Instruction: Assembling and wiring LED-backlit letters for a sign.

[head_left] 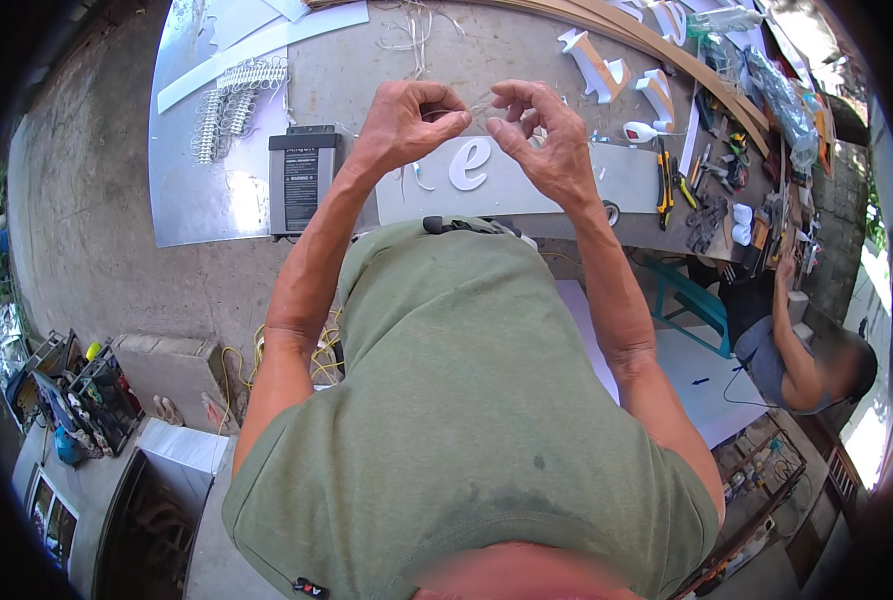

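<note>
Over the table, my left hand [414, 122] is closed in a pinch, thumb against the fingers, on thin pale wires [481, 106]. The strands run across to my right hand [547, 138], whose curled fingers and thumb also grip them. Just below the hands, a white letter "e" [456, 172] lies on a light grey board [622, 180]. Short bits of wire [423, 178] lie on that board near my left wrist. More loose wires [417, 40] trail over the table beyond my hands.
Left of my arm stand a black power supply box [307, 185] and white light-module strings [235, 105]. Rightward are white-faced letters [595, 68], a glue bottle [641, 131], pliers [664, 185] and long wooden strips [657, 50]. A co-worker [782, 350] sits by a teal stool [689, 305].
</note>
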Demonstrator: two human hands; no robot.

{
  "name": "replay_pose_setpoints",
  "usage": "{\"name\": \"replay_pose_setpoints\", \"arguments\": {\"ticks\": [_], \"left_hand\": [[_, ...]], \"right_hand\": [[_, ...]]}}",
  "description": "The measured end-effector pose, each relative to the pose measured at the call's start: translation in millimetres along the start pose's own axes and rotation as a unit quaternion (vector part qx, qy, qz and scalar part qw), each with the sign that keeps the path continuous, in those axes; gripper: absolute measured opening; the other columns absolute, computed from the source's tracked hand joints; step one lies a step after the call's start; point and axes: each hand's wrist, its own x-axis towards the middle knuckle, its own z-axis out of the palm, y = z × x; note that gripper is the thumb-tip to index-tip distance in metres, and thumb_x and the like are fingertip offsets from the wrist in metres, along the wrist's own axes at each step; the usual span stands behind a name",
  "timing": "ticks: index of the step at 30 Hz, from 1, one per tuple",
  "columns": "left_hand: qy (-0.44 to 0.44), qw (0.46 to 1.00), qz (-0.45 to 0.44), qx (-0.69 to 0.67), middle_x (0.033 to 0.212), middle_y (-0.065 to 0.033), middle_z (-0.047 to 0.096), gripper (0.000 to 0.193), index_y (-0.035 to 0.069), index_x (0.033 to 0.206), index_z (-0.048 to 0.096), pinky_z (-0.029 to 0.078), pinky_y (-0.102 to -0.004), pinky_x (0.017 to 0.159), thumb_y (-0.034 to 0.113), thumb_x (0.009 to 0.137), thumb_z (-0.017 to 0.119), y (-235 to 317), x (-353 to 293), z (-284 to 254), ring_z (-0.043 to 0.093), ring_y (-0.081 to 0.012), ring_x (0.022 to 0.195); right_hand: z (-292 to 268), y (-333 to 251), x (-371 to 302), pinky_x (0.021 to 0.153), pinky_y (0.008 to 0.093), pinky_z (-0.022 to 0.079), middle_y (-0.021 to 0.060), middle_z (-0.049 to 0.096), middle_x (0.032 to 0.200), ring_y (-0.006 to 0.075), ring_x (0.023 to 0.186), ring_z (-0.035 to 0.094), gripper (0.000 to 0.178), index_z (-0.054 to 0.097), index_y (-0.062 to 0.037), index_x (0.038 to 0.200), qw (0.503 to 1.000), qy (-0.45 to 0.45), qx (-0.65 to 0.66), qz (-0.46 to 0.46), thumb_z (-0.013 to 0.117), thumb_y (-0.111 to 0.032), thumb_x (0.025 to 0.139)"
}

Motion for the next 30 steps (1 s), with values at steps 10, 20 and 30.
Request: {"name": "replay_pose_setpoints", "arguments": {"ticks": [10,20,30], "left_hand": [[-0.036,0.99,-0.039,-0.132,0.079,-0.0014,0.07,0.026,-0.002,0.098,0.075,0.049,-0.0208,0.063,0.02,0.085,0.08,4.3,-14.7,12.9,0.061,-0.0054,0.072],[-0.051,0.993,-0.047,-0.1,0.075,-0.0028,0.071,0.021,-0.001,0.093,0.076,0.049,-0.0232,0.06,0.018,0.084,0.079,-2.9,-22.9,20.5,0.06,-0.0057,0.068],[-0.052,0.993,-0.043,-0.096,0.069,-0.0026,0.069,0.021,0.0,0.088,0.077,0.047,-0.0243,0.057,0.02,0.081,0.08,-4.0,-12.4,21.3,0.058,-0.0062,0.064]], "right_hand": [[8.7,11.6,-10.4,0.055,0.0269,0.047,0.0048,0.069,0.078,0.0106,0.059,0.058,0.014,0.072,-0.0017,0.095,0.997,0.01,0.02,0.071,0.071,-0.015,0.09],[11.6,9.8,-14.8,0.057,0.0276,0.048,0.0061,0.066,0.072,0.0118,0.063,0.061,0.014,0.067,-0.0006,0.092,0.998,0.002,0.022,0.067,0.069,-0.014,0.092],[10.7,20.4,-11.2,0.059,0.0287,0.048,0.0064,0.066,0.072,0.0123,0.063,0.061,0.015,0.068,-0.0006,0.092,0.992,0.035,0.054,0.108,0.07,-0.016,0.091]]}}
